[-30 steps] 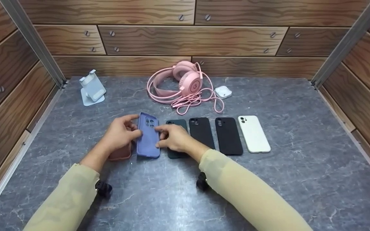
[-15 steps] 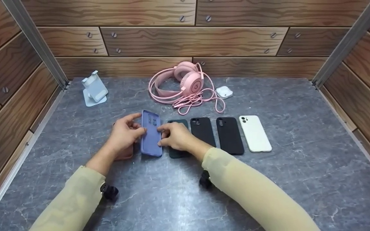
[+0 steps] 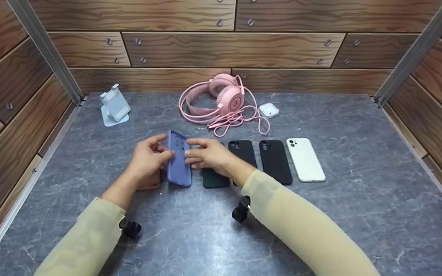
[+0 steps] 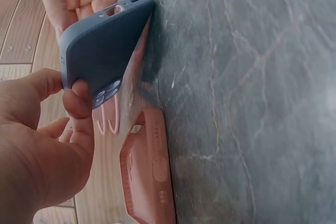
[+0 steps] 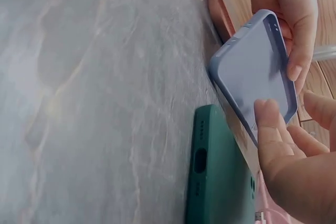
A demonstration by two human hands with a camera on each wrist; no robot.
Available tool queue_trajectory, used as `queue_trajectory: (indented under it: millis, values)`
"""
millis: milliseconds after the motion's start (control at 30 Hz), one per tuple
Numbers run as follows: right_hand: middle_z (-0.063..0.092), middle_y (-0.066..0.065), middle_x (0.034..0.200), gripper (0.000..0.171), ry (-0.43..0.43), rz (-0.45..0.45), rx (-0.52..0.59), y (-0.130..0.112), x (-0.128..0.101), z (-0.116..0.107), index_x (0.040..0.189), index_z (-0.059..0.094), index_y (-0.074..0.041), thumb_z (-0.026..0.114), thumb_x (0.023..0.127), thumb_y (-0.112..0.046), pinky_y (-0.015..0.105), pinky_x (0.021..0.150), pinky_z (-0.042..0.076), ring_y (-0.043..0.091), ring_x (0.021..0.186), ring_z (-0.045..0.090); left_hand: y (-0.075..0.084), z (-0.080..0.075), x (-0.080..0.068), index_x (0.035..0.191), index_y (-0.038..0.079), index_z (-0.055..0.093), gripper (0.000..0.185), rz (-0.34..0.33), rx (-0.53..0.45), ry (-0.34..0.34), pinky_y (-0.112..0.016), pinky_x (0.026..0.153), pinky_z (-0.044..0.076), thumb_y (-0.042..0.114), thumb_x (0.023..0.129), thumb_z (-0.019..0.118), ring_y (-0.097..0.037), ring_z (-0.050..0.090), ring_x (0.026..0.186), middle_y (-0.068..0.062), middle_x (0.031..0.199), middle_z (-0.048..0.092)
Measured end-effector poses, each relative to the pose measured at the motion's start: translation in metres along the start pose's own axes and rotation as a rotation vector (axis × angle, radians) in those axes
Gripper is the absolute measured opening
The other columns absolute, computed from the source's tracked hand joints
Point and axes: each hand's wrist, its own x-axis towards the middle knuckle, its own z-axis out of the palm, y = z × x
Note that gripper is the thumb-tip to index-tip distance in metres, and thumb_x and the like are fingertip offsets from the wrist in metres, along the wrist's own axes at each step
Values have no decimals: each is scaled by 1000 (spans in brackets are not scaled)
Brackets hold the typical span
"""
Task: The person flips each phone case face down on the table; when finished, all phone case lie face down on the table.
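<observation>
A blue-purple phone case point(image 3: 178, 165) stands tilted over the table, its hollow inside facing me. My left hand point(image 3: 146, 159) pinches its left edge between thumb and fingers, as the left wrist view also shows. At its right edge is my right hand point(image 3: 213, 155), its fingers spread and loosely extended. In the right wrist view a fingertip point(image 5: 268, 111) overlaps the case's inside; whether it touches cannot be told. A pink-brown case point(image 4: 149, 171) lies under my left hand. Below my right hand lies a dark green case point(image 3: 216, 179).
Two black cases point(image 3: 276, 163) and a white case point(image 3: 306, 160) lie in a row to the right. Pink headphones point(image 3: 228, 99) with a coiled cable, a small white earphone case point(image 3: 269, 110) and a light blue phone stand point(image 3: 115, 107) are at the back.
The blue-purple case has moved slightly right, then turned a little and tilted more. My right hand has loosened from its edge, fingers spreading and shifting slightly up. My left hand keeps its pinch.
</observation>
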Motion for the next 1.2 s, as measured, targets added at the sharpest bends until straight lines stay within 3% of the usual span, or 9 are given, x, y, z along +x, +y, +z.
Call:
queue_trajectory:
  millis: [300, 500, 733, 967, 1200]
  values:
    - [71, 23, 129, 60, -47, 85, 153, 1, 4, -1, 162, 45, -11, 67, 106, -11, 40, 91, 60, 35, 116, 72, -1, 1, 2, 153, -2, 52, 63, 16, -69, -81, -25, 62, 51, 2, 94, 75, -11, 58, 70, -10, 96, 65]
    - [71, 23, 129, 68, -57, 72, 191, 0, 4, -2, 166, 37, -16, 66, 106, -9, 41, 88, 61, 36, 110, 73, -6, 0, 5, 157, 1, 48, 69, 5, -93, -200, -27, 72, 57, 7, 95, 77, -14, 64, 83, -14, 111, 65]
    - [70, 23, 130, 69, -56, 54, 202, 0, 4, -3, 167, 36, -16, 67, 105, -8, 43, 89, 61, 32, 103, 74, -8, -2, 5, 163, 8, 42, 75, -45, -187, -326, -35, 87, 59, 6, 96, 76, -20, 67, 94, -18, 126, 56]
    - [71, 21, 128, 72, -42, 57, 176, -2, 3, -5, 166, 39, -18, 71, 103, -8, 42, 86, 62, 31, 103, 74, -8, 0, 4, 164, 9, 40, 76, -67, -239, -372, -34, 92, 58, 4, 97, 75, -22, 67, 102, -19, 129, 54]
    - [71, 21, 128, 75, -33, 67, 174, -4, 3, -5, 167, 38, -20, 73, 101, -9, 42, 85, 62, 30, 103, 75, -9, 3, 5, 164, 10, 40, 78, -71, -247, -393, -31, 88, 58, 3, 95, 77, -22, 66, 99, -20, 132, 52]
